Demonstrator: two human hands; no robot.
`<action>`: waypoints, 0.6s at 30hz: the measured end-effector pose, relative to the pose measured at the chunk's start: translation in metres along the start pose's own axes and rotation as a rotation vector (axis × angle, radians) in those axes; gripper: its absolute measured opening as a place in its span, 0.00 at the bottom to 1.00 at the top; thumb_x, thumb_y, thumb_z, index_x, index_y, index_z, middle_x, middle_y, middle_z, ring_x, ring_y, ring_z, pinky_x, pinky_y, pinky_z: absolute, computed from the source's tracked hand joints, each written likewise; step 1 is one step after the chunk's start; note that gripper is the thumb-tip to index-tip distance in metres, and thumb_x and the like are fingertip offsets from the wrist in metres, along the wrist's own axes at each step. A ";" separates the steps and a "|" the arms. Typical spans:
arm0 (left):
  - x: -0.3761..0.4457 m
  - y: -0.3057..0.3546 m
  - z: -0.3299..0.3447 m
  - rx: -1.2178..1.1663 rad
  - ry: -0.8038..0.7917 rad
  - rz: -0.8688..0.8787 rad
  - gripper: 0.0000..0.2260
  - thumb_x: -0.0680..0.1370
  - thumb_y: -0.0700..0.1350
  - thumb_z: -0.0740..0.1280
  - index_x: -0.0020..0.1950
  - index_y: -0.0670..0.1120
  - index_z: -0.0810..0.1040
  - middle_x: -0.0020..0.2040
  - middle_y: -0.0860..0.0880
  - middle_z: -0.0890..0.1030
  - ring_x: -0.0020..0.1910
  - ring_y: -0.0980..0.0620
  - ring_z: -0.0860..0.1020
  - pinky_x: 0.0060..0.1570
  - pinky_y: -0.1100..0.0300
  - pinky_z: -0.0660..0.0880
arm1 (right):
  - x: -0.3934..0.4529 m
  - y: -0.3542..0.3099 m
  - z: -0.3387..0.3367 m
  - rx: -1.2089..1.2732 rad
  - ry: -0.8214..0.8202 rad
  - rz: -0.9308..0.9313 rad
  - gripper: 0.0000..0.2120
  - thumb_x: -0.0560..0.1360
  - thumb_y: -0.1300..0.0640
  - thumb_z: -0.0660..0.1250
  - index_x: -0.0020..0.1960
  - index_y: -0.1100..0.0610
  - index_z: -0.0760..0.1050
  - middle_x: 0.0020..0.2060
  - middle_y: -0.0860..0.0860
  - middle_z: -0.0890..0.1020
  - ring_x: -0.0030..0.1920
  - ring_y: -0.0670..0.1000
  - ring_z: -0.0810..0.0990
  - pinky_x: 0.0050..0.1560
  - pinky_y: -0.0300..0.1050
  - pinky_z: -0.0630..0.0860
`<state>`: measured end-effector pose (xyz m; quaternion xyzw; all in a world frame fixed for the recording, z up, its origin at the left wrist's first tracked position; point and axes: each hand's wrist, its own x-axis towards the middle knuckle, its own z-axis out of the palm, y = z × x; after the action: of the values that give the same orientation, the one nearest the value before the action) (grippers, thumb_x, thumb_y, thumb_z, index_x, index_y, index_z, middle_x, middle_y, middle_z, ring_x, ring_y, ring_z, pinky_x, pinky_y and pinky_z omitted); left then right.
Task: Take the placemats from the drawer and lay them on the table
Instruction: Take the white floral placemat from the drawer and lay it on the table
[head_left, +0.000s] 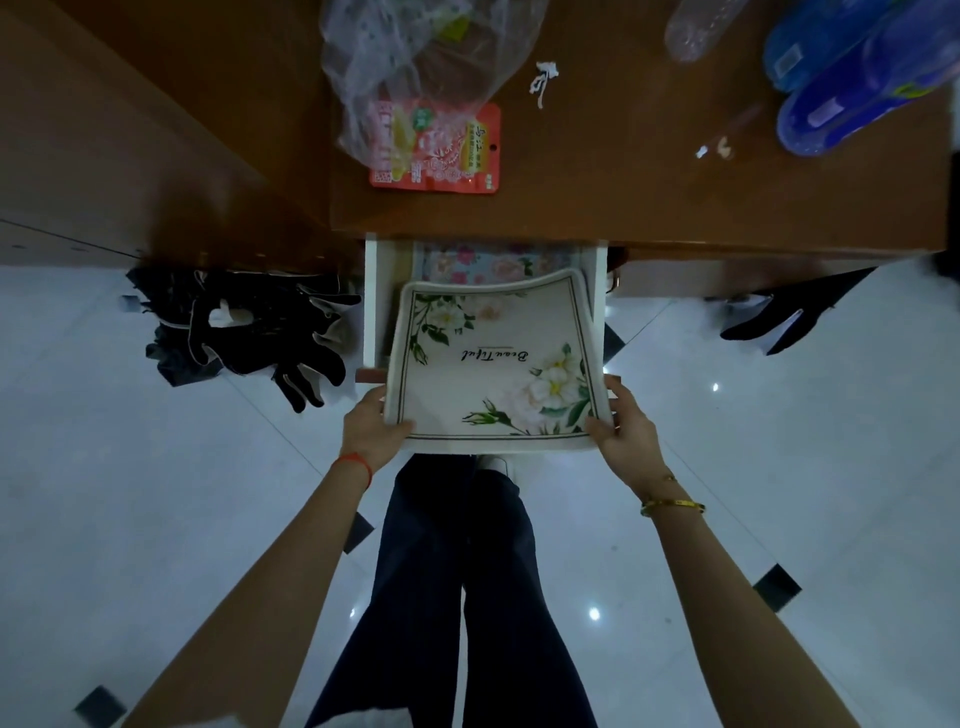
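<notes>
A glossy pale tiled floor (727, 415) with small dark inset squares is seen nearest the camera, with dark trouser legs (452, 597) standing on it and a white shoe tip just past them. 2 bare forearms are stretched forward. The left hand (371, 428), with a red cord at the wrist, is closed on the near left corner of a cream floral placemat (488, 374), thumb on top. The right hand (626, 431), with a gold bangle at the wrist, is pinched on the near right corner in the same way. The placemat is held over the open white drawer (371, 301), its far edge curled upward, and printed script is read upside down on it. A second placemat (493, 262) with pink flowers on pale blue is seen lying deeper in the drawer, partly covered by the held one. Dark cloth (249, 327) is heaped to the left of the drawer. Beyond, the brown wooden table (623, 171) is occupied by a red snack packet (441, 150), partly overlapped by a clear plastic bag (415, 57), by a clear bottle (696, 26), and by 2 blue packages (852, 78) at the far right.
</notes>
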<state>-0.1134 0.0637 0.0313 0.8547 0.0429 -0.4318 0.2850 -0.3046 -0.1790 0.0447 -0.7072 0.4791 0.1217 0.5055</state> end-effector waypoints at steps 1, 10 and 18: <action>0.001 -0.003 0.001 -0.019 -0.014 -0.017 0.23 0.73 0.36 0.71 0.67 0.43 0.71 0.49 0.49 0.75 0.47 0.51 0.74 0.51 0.63 0.70 | 0.001 0.001 0.004 0.038 0.016 0.021 0.27 0.76 0.64 0.65 0.73 0.55 0.62 0.51 0.54 0.79 0.49 0.54 0.78 0.53 0.45 0.75; -0.019 -0.010 0.001 -0.142 0.005 0.059 0.24 0.73 0.31 0.69 0.65 0.46 0.68 0.50 0.45 0.79 0.46 0.49 0.78 0.49 0.61 0.73 | 0.004 -0.008 0.010 0.087 0.126 -0.044 0.21 0.74 0.69 0.64 0.64 0.56 0.66 0.52 0.51 0.78 0.46 0.51 0.78 0.38 0.29 0.71; -0.105 0.035 -0.044 -0.151 0.019 0.281 0.24 0.73 0.31 0.68 0.65 0.48 0.68 0.48 0.56 0.77 0.46 0.59 0.77 0.40 0.76 0.73 | -0.087 -0.046 -0.036 0.188 0.192 -0.150 0.23 0.74 0.69 0.64 0.65 0.53 0.66 0.42 0.48 0.81 0.39 0.40 0.80 0.36 0.24 0.72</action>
<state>-0.1364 0.0762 0.1474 0.8325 -0.0419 -0.3751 0.4057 -0.3237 -0.1592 0.1460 -0.6988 0.4804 -0.0299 0.5291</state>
